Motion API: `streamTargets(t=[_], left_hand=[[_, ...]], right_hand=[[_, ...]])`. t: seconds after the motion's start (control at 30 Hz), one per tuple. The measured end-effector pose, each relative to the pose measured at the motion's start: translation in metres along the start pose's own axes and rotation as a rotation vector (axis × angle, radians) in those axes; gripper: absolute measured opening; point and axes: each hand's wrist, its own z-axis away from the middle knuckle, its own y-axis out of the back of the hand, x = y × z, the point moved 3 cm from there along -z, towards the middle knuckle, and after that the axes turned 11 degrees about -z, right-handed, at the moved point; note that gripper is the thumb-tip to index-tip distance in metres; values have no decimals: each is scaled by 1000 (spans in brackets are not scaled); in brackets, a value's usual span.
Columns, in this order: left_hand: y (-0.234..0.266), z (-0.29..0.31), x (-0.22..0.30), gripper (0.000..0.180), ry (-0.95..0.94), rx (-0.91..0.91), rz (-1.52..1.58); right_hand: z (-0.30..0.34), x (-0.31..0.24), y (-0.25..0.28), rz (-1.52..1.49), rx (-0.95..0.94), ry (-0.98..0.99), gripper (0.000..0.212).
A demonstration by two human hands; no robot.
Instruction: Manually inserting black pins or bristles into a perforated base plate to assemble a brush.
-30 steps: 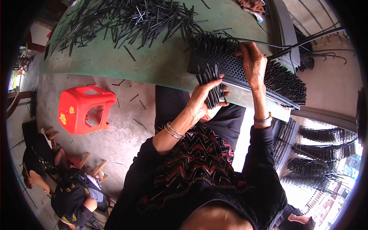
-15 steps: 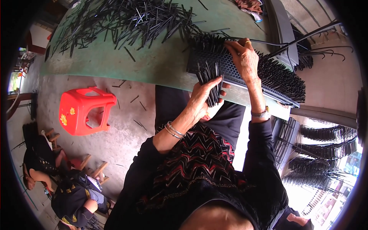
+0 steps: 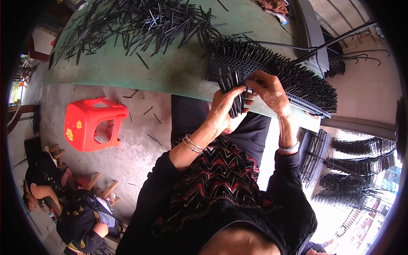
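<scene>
My left hand is closed around a bundle of thin black sticks that stand up between thumb and fingers. Beside it, my right hand pinches at the bundle's right edge, thumb and forefinger on a single stick. Just beyond both hands lies a black perforated board on the table's near edge. Rows of upright black sticks fill its far and right parts, while bare holes show in the strip nearest me.
A loose heap of black sticks covers the far part of the green table. A red plastic stool stands on the floor to the left. Two people sit at lower left. Racks of black rods are at the right.
My right hand has come back from the standing sticks on the board, down and toward me, to the bundle. My left hand has stayed in place with the bundle.
</scene>
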Motion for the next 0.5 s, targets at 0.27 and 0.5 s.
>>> streamTargets(t=[0.27,0.5], left_hand=[[1,-2,-4,25,-51,-30,-170],[6,-5,-5,24,-25,-12,-179]], right_hand=[[-7,-4,6,-148,38,-66,15],[-6,-8,4,-181,16,-113,13]])
